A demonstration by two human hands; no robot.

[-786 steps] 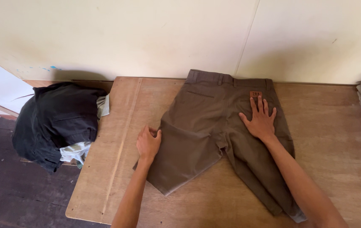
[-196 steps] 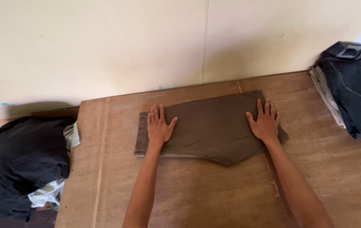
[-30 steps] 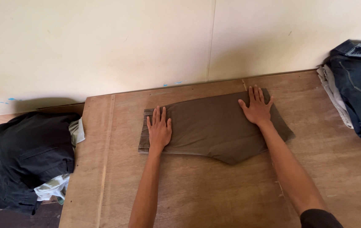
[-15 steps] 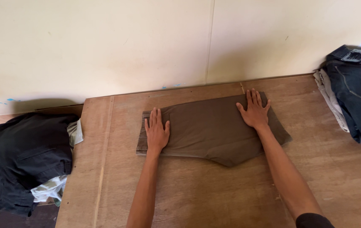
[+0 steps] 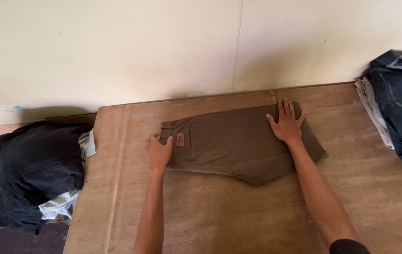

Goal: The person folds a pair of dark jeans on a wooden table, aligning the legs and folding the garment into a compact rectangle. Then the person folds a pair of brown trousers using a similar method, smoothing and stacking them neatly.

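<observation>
Brown trousers [image 5: 238, 143] flat beneath both hands' grip.

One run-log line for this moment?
left hand: flat on waistband end | right hand: flat on other end | folded brown trousers: on wooden table

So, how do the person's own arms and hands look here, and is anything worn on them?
Both forearms are bare and slim, reaching up from the lower edge of the view. The left hand and the right hand wear no gloves, and no ring, watch or bracelet can be seen. Only the right arm shows clothing: the edge of a dark sleeve at the bottom of the picture.
</observation>
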